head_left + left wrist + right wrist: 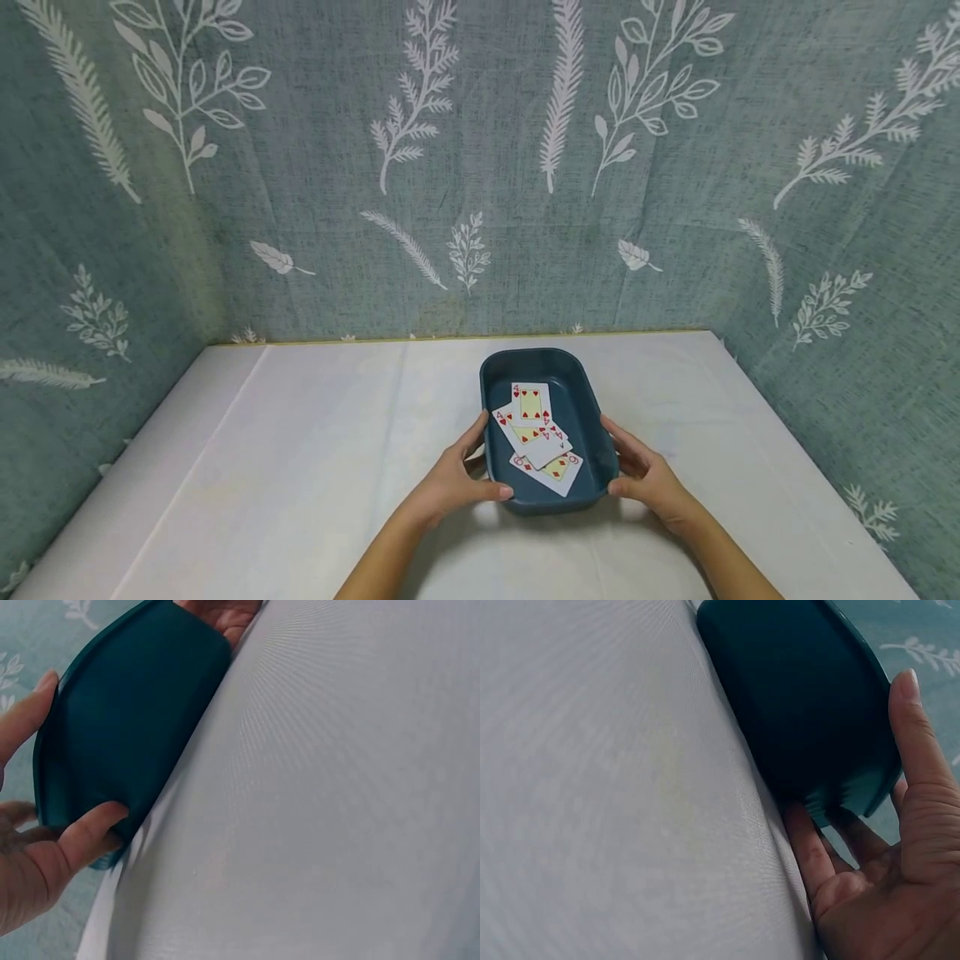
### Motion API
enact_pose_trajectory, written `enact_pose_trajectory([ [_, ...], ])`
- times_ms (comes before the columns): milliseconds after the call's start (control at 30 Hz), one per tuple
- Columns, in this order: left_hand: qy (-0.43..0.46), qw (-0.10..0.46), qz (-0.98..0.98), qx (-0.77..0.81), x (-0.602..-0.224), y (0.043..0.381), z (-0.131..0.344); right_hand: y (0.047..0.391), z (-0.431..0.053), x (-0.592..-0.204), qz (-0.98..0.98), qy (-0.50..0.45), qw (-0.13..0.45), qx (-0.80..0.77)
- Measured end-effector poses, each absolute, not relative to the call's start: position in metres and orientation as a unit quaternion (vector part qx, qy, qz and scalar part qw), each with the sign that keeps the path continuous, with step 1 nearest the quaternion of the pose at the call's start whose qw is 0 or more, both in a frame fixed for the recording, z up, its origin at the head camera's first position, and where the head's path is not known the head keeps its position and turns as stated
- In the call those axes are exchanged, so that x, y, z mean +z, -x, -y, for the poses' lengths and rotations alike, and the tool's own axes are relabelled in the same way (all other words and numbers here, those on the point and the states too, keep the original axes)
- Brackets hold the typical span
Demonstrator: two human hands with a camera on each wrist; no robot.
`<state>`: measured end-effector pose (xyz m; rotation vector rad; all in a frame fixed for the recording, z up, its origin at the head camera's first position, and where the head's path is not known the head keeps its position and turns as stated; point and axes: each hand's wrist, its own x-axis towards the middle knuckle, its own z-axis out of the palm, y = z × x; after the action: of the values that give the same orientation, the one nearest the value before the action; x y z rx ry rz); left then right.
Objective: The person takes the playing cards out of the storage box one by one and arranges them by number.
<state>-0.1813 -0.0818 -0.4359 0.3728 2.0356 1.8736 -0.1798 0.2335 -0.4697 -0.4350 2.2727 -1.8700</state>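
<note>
A dark blue-green plastic tray [592, 433] with rounded corners sits in front of me on the white cloth, one hand at each side. Several playing cards [547, 449] lie face up and overlapping inside it; red fours of hearts and a red six of diamonds show. My left hand [453, 479] grips the left side, thumb at the near corner and fingers along the wall. On the other side my right hand [654, 483] holds the right wall, its thumb near the front corner. Both wrist views show the tray's outer wall [135, 712] between thumb and fingers.
White cloth [315, 442] covers the table around the tray. Behind it and on both sides hangs a grey-green curtain [322, 192] with white leaf patterns, meeting the table's back edge.
</note>
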Motion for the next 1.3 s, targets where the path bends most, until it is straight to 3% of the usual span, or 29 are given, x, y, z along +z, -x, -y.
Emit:
enact_pose_trajectory([
  [633, -0.088, 0.055, -0.779, 0.618, -0.420, 0.190, 0.090, 0.180, -0.233, -0.467, -0.750, 0.171, 0.073, -0.635],
  [1300, -0.147, 0.055, -0.847, 0.509, -0.381, 0.242, 0.073, 0.182, -0.234, -0.471, -0.744, 0.179, 0.074, -0.640],
])
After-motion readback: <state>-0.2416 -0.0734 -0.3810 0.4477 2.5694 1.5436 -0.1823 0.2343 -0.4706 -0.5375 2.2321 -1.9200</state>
